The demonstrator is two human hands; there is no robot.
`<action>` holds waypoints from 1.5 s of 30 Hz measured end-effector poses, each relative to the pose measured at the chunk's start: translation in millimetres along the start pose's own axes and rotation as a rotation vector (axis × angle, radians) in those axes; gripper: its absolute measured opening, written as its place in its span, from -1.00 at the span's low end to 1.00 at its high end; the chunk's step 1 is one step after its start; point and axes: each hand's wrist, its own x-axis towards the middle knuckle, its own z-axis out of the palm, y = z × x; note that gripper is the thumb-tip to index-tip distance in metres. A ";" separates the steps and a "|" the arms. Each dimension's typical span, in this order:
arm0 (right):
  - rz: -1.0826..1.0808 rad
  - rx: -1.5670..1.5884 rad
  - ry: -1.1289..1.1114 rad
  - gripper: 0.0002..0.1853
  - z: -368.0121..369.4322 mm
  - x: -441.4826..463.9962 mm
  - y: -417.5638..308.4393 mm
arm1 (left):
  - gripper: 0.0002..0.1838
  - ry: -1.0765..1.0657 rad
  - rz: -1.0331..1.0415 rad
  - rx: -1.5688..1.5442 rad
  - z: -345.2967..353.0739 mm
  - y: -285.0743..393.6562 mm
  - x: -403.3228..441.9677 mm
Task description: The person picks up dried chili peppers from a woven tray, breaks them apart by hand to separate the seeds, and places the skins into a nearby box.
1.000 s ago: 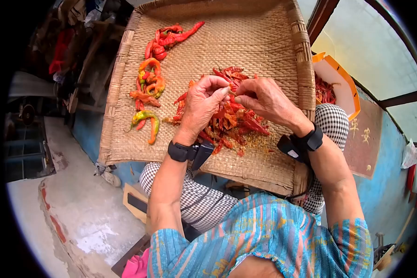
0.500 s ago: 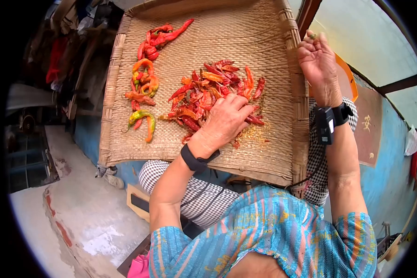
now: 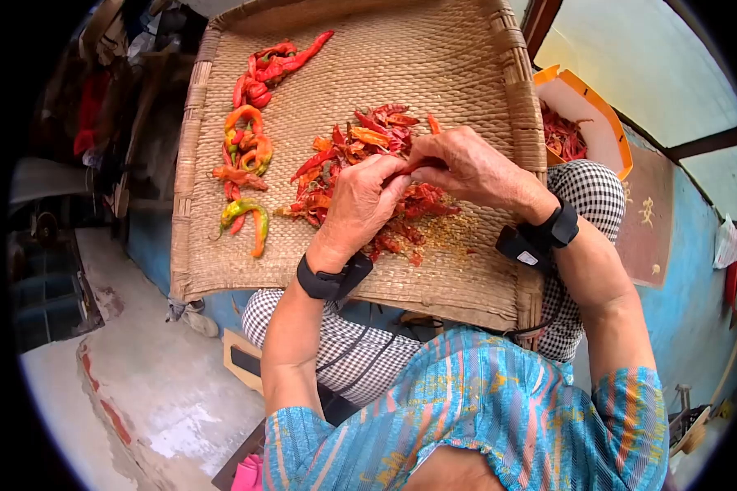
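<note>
My left hand (image 3: pixel 360 200) pinches one end of a dark red dried chili (image 3: pixel 422 164) above the woven tray (image 3: pixel 295 274). Fingers of my right hand (image 3: pixel 471 168) are closed on the other end, close to my left fingertips. Under both hands lies a pile of dried red and orange chilies (image 3: pixel 327 168), partly hidden by them. Loose yellow seeds (image 3: pixel 450 231) are scattered on the weave below my right hand. Larger fresh-looking chilies, red ones (image 3: pixel 282 67) and a yellow-green one (image 3: pixel 254 214), form a column along the tray's left side.
An orange-edged white box (image 3: pixel 602 123) with dried chilies stands beyond the tray's right rim. My checkered knees (image 3: pixel 594 192) are under the tray's near corners. A window is at the upper right, and dark clutter fills the upper left.
My right hand has come back from beside the orange-edged box to the tray. My left hand has risen from the pile, and both hands now hold a chili together.
</note>
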 end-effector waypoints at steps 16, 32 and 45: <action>0.253 -0.753 0.814 -0.85 -97.9 -42.4 39.5 | -0.77 -0.122 0.157 0.493 37.0 15.7 25.0; 0.071 -0.439 0.004 -0.83 -43.9 -25.5 11.8 | -0.92 -0.162 0.144 0.634 55.5 6.5 29.7; 0.169 -0.538 -0.065 -0.81 -40.7 -26.1 22.2 | -0.83 -0.200 -0.007 0.549 60.3 6.9 32.0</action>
